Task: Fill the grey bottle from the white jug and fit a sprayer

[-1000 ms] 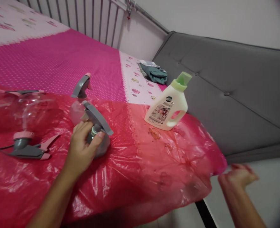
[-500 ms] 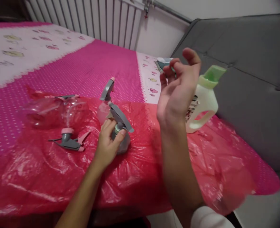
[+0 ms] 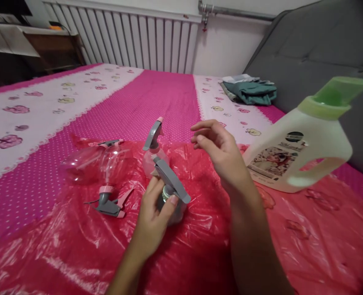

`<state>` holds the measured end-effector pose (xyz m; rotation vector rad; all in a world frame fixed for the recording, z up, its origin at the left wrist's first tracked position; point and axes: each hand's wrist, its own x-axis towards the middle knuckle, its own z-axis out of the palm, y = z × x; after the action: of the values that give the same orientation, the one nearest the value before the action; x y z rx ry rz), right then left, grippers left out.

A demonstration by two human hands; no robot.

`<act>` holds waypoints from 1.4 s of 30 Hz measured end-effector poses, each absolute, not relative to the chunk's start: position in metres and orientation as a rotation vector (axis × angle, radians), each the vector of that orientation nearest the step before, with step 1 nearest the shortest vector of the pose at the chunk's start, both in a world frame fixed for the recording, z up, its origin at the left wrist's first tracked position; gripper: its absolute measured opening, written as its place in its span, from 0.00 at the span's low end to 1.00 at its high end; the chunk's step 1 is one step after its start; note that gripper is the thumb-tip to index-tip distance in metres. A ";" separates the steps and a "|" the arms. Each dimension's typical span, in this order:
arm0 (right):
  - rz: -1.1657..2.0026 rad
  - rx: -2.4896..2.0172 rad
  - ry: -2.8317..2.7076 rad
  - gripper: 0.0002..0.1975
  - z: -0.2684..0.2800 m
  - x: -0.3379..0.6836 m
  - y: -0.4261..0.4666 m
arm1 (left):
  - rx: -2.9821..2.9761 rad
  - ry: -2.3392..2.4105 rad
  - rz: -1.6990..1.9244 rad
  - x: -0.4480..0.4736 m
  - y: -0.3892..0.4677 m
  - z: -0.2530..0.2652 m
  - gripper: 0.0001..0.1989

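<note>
My left hand (image 3: 155, 209) is wrapped round the neck of a clear spray bottle (image 3: 176, 214) with a grey trigger head, standing on the red plastic sheet (image 3: 199, 254). Fingers apart and holding nothing, my right hand (image 3: 216, 147) hovers to the right of it. Just behind the held bottle stands a second spray bottle (image 3: 152, 157) with a grey and pink head. On the left, a clear spray bottle (image 3: 115, 164) lies with its grey and pink head toward me, against another clear bottle (image 3: 83, 166) on its side. A whitish detergent jug (image 3: 295, 151) with a green cap stands right of my right hand.
Beneath the sheet is a bed with a pink and white patterned cover (image 3: 165, 98). Folded clothes (image 3: 250, 90) lie toward the grey padded headboard (image 3: 316, 45). A white radiator (image 3: 138, 41) runs along the wall, and a wooden desk (image 3: 52, 49) stands at the far left.
My right hand has come down from its raised position in front of the jug. My left hand keeps its grip on the spray bottle. The camera view has shifted, and the jug appears larger.
</note>
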<state>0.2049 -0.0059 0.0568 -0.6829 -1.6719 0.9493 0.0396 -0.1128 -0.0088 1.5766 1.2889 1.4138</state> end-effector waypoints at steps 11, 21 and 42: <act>1.316 -0.464 -2.224 0.31 0.062 0.227 -0.011 | 1.551 1.323 1.303 0.039 -0.115 -0.001 0.15; 1.591 -0.153 -2.222 0.40 0.055 0.210 -0.005 | 1.445 1.481 1.309 0.024 -0.128 -0.042 0.21; 1.417 -0.392 -2.249 0.45 0.050 0.204 -0.012 | 1.718 1.402 1.374 0.043 -0.121 -0.027 0.06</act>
<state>0.2043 -0.0117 0.0496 -0.3924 -2.2489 1.4175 0.0425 -0.1207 -0.0272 1.7179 1.4020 1.3744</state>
